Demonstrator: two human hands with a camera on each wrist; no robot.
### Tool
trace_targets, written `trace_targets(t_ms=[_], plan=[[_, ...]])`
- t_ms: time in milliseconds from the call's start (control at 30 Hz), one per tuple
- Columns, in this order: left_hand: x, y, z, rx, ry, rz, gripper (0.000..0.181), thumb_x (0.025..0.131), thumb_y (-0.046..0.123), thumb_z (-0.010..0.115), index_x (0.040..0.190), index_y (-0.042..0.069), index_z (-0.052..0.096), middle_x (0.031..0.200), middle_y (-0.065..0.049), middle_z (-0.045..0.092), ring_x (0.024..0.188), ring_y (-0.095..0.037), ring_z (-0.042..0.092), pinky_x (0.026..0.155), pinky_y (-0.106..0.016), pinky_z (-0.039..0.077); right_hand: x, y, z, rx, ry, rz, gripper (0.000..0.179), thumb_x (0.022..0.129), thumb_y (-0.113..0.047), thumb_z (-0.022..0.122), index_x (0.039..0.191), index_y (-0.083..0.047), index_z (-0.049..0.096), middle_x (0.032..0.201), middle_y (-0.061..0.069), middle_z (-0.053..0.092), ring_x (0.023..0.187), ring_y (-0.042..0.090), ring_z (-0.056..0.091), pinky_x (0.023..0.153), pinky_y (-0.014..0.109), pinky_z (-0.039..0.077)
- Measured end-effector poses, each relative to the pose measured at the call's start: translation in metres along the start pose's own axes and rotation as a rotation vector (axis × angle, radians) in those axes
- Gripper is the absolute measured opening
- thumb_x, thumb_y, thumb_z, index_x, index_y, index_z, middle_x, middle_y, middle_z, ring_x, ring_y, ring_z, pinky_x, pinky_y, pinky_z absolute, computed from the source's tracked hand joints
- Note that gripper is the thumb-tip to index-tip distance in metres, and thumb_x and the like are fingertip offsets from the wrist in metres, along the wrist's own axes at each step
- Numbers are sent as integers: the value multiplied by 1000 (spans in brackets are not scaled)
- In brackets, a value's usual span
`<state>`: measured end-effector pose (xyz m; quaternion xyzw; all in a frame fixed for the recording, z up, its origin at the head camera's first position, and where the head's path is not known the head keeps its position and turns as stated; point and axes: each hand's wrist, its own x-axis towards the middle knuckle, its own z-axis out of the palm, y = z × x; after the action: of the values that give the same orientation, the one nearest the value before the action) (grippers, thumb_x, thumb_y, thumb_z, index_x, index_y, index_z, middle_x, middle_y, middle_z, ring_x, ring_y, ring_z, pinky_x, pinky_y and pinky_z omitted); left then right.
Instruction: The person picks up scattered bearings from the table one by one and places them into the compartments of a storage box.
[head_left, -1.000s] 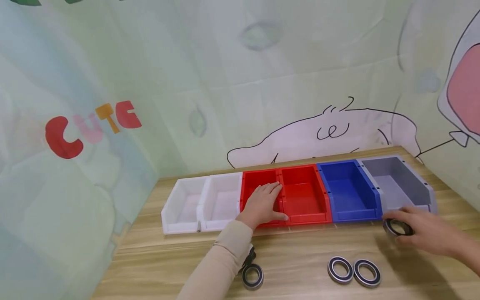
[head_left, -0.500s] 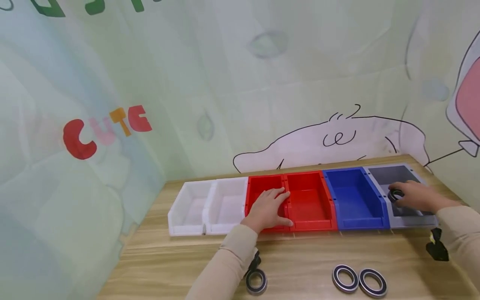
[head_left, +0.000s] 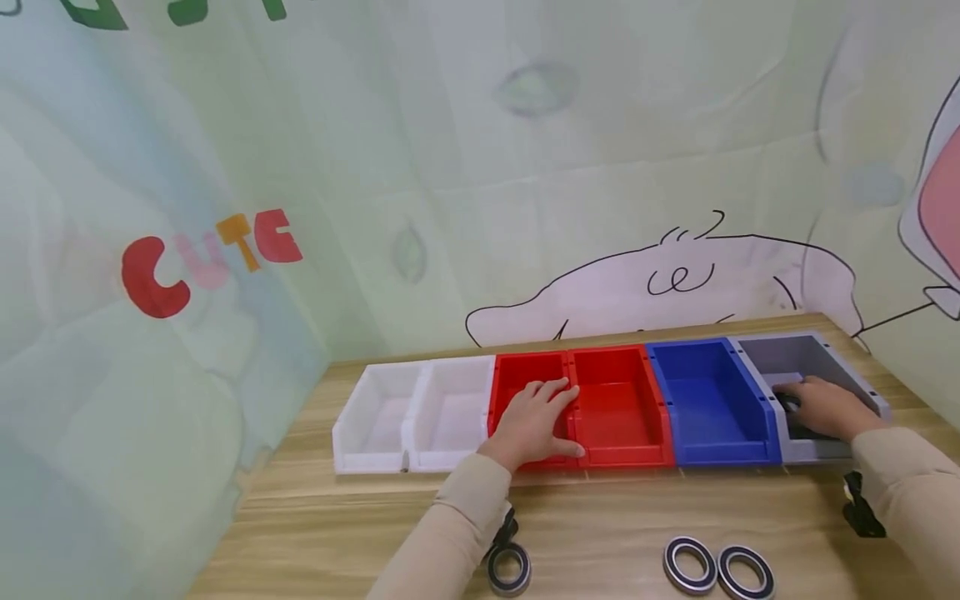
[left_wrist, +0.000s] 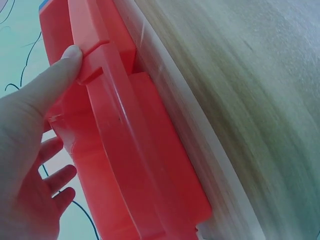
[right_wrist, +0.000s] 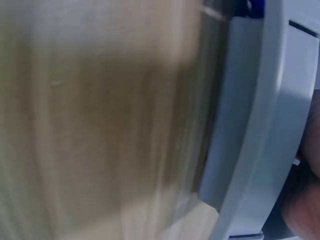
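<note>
Inside the grey bin (head_left: 797, 356), the right hand (head_left: 828, 408) holds a dark ball bearing (head_left: 788, 402) between thumb and fingers; the hand covers most of it. In the right wrist view, only the edge of that hand shows past the grey bin's front lip (right_wrist: 270, 165). The left hand (head_left: 528, 423) lies spread over the left red bin (head_left: 528, 364), its fingertips at the divider with the right red bin (head_left: 611, 408). In the left wrist view, the left thumb (left_wrist: 70, 57) touches the red front rim and the other fingers are loosely bent.
Two white bins (head_left: 450, 408) and a blue bin (head_left: 705, 400) complete the row on the wooden table (head_left: 600, 517). A ball bearing (head_left: 492, 570) lies by the left sleeve. Two more bearings, a left one (head_left: 672, 562) and a right one (head_left: 725, 570), lie side by side nearer the front.
The right hand has carried the bearing from in front of the grey bin over its lip and down inside. The left hand stays over the red bins. The head view has shifted slightly.
</note>
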<state>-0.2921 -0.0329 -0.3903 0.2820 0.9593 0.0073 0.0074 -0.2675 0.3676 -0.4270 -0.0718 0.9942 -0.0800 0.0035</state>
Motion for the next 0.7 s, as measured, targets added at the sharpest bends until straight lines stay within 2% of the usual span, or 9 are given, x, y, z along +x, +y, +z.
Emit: trace_targets(t_ms=[133,267,400,500,600,667,700], plan=[[1,0,2,7,0,-3,89,69,54,72,143,29,31,148,5,29,133,-19,31,107,-41,35,-9,-9,-2,-3,59,-5,46,77,-4,61,117,15,49,105,42,50,95,56,50,75,59,45],[4,-1,0,-3,12,4,90,69,54,72,143,28,31,148,4,29,133,-20,30,108,-42,33,-20,-27,-21,-27,154,-16,42,78,0,59,117,14,50,109,41,47,95,57,49,78,61,43],[6,0,-3,-3,9,4,89,69,55,71,144,28,30,149,4,29,133,-20,30,108,-42,33,-37,-42,-44,-41,286,-110,37,74,0,66,108,11,56,102,35,54,91,51,53,76,58,45],[5,1,-2,1,3,0,89,69,54,72,144,28,30,149,4,28,133,-20,30,108,-42,33,-54,-57,-52,-30,352,-184,36,72,-3,71,105,6,60,100,29,57,90,46,55,73,56,46],[4,2,-2,3,-2,-6,89,69,53,72,144,28,30,149,4,28,133,-20,30,108,-41,33,-76,-76,-42,-9,364,-277,41,70,-14,77,107,-4,62,101,15,59,91,34,58,73,48,49],[3,1,-1,-2,-10,-12,90,69,52,73,144,28,30,149,4,28,134,-20,30,108,-42,33,-92,-90,-26,11,299,-342,46,70,-25,77,111,-9,61,104,7,58,91,29,58,71,45,50],[2,1,-1,-5,-16,-15,90,69,52,73,144,28,30,149,4,28,133,-20,30,108,-42,34,-98,-97,-17,36,233,-361,49,71,-32,75,113,-11,59,107,5,57,93,28,57,72,44,50]])
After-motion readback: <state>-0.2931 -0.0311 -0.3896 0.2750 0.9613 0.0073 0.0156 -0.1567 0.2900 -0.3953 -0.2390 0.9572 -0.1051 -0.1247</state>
